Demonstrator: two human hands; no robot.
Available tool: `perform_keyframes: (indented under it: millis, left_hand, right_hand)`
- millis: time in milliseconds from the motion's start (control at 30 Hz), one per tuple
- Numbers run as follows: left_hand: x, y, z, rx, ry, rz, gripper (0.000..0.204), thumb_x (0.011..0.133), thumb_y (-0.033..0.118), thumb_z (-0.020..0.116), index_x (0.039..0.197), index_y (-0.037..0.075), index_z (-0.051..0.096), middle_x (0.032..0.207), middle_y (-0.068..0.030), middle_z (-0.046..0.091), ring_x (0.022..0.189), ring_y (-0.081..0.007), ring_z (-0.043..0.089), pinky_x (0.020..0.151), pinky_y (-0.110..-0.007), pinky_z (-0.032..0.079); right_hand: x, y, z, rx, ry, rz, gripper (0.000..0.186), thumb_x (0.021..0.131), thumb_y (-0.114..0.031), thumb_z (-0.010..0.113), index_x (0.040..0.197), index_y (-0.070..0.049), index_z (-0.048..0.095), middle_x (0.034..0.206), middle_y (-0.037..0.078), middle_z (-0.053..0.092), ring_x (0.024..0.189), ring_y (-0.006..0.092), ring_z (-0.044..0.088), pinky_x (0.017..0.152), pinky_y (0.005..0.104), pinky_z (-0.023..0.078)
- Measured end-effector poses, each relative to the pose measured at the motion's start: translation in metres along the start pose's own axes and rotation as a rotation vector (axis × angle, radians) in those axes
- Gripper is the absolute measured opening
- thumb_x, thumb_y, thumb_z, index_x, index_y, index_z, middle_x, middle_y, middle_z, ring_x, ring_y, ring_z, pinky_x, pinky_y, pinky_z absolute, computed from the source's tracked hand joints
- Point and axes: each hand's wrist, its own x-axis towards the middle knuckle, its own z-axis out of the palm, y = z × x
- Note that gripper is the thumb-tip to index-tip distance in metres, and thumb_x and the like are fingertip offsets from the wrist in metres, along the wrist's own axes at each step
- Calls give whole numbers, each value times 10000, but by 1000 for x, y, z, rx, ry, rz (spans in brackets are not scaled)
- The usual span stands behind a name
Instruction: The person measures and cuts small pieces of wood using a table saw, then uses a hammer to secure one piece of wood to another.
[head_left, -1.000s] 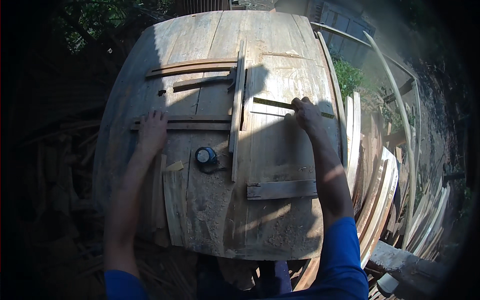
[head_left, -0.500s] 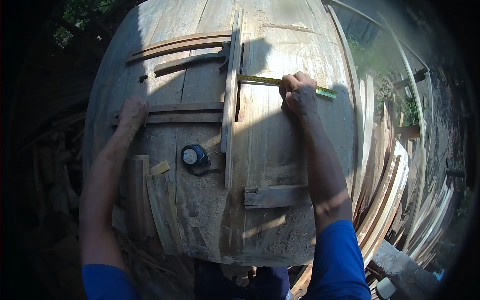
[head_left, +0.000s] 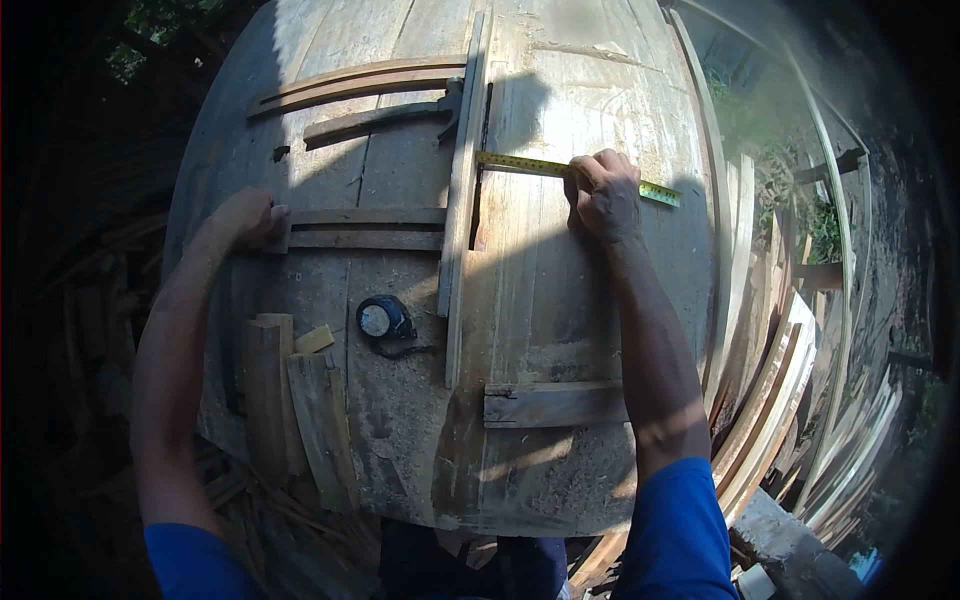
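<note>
My right hand [head_left: 607,195] pinches a yellow measuring tape strip [head_left: 525,163] lying across the sunlit boards. Its left end meets a long upright wooden batten [head_left: 463,215]; the other end pokes out right of my knuckles. My left hand [head_left: 248,220] is closed on the left end of a pair of parallel wooden slats [head_left: 365,240], at a short crosspiece [head_left: 281,232]. Those slats run right to the batten. Below them sits a round dark tape measure case [head_left: 384,318] with a strap; whether it connects to the yellow strip I cannot tell.
A hammer [head_left: 375,121] lies left of the batten, below another slat pair [head_left: 360,85]. Short boards [head_left: 322,425] and a small block [head_left: 314,340] rest at the table's [head_left: 400,460] near left. A plank [head_left: 550,404] lies near my right forearm. Timber [head_left: 765,400] leans at right.
My left hand has slid left along the slats to their end, uncovering the crosspiece. My right hand has shifted slightly right and down, still on the tape strip.
</note>
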Motion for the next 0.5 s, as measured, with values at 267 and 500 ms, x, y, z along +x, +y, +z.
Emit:
perform_keyframes:
  millis: [267, 500]
  left_hand:
    - [-12, 106, 47, -197, 723, 601, 681, 950, 476, 660, 1455, 53, 489, 1414, -202, 518, 1327, -369, 491, 1121, -477, 387]
    - [1, 97, 56, -159, 730, 592, 737, 897, 488, 689, 1450, 43, 487, 1414, -179, 520, 1343, -359, 469, 1138, -482, 348]
  right_hand:
    - [-3, 9, 3, -14, -13, -76, 192, 837, -74, 686, 992, -170, 746, 900, 61, 609, 917, 282, 599, 818, 450, 436]
    - [8, 6, 9, 37, 20, -212, 155, 873, -106, 688, 1005, -171, 738, 904, 66, 618, 894, 288, 604, 798, 436, 465]
